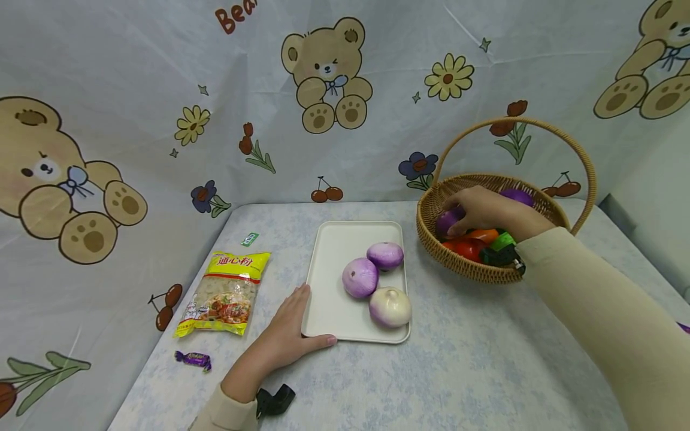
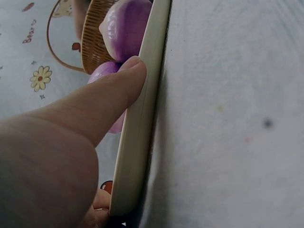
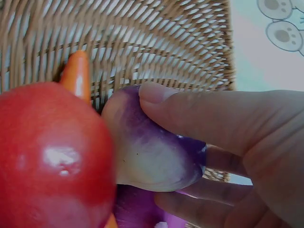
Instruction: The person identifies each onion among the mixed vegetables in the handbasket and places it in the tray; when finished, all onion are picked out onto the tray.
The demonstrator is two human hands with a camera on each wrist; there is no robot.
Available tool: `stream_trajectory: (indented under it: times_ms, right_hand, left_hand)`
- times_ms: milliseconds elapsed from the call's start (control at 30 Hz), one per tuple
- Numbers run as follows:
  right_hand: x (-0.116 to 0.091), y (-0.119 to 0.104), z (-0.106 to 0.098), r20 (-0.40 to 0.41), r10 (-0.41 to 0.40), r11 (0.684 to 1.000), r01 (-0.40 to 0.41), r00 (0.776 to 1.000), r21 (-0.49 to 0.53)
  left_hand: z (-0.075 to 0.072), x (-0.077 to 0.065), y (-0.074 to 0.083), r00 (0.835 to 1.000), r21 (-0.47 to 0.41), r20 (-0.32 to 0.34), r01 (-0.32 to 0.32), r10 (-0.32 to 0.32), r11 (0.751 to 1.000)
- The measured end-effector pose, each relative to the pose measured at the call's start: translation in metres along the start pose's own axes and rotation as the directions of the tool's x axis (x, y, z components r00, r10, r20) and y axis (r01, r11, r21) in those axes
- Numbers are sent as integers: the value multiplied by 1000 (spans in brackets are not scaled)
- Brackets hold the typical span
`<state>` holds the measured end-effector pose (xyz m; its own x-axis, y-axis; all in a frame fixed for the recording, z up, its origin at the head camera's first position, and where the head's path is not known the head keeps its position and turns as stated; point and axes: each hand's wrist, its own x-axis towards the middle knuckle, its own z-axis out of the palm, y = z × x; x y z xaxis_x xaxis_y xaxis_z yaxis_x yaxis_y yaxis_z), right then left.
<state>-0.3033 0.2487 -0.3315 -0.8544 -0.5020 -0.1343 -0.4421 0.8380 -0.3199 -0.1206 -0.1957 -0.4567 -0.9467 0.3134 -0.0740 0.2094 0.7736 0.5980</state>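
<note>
Onion [image 3: 147,154] inside basket [image 1: 463,270] at 9 o'clock is pinched in your right hand [image 1: 477,209], likely light, stiff, slick, so hold its widest part; left hand [image 1: 283,335], fingers straight, touches tray [image 1: 334,254] at 8 o'clock.

You wear a long, plain, cream-coloured fabric right sleeve [image 1: 587,311] and a matching cream-coloured fabric left sleeve [image 1: 229,413], which ends in a cuff at the wrist. Beside that cuff you wear a small, angular, matte black piece [image 1: 277,400]. Your left hand [image 1: 288,329] and right hand [image 1: 477,209] are bare, the right thumbnail [image 3: 157,92] rounded.
</note>
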Motion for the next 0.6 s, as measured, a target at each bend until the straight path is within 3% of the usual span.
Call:
stream_trajectory:
  times_ms: [300,600]
  right_hand:
    - [-14,-5,-20,-74,22,999,-20,997,37]
    - [-37,-33,-40,-191,-54,997,62,980,35]
  left_hand:
    - [1,0,-1,1000,5,4,1,-1,1000]
    - [1,1,-1,999,17,23,37,-38,999]
